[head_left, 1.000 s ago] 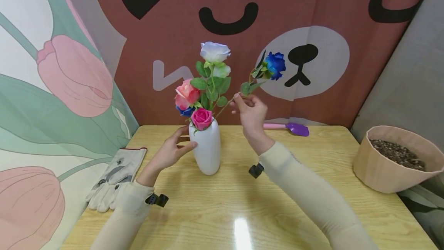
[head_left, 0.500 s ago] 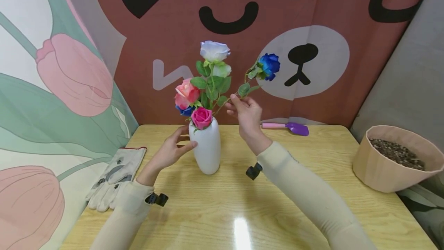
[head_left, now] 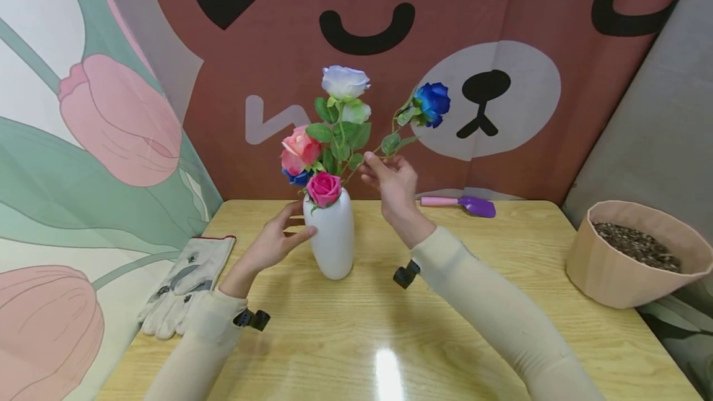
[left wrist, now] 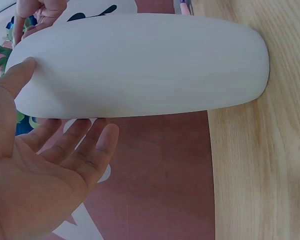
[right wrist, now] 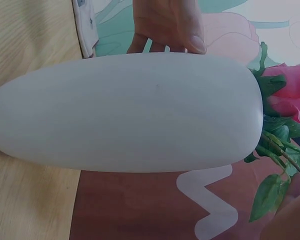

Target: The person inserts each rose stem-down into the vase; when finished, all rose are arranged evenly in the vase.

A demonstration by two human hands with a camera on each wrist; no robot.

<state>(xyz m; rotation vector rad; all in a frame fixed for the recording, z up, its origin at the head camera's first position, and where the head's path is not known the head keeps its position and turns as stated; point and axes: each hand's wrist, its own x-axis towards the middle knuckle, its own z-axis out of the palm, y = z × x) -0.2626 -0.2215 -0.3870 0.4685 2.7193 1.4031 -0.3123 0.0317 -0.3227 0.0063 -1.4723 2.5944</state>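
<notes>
Tabletop: pale wood grain, carries everything below.

Pot: tan, soil-filled, at the right edge, well apart from the hands.

Gloves: grey, lying flat at the left edge.

Vase: white, upright at centre, holding pink, white and small blue roses.

Left hand: grip relaxed, fingers straight and spread beside the vase; thumb tip touches the vase wall near its neck; holds nothing.

Right hand: raised to the right of the vase neck, grip closed as a pinch on the stem.

Blue rose: stem slants from the vase mouth up to the right, bloom well above the hand, apart from the other blooms.

Trowel: purple blade, pink handle, flat at the back behind the right hand.
</notes>
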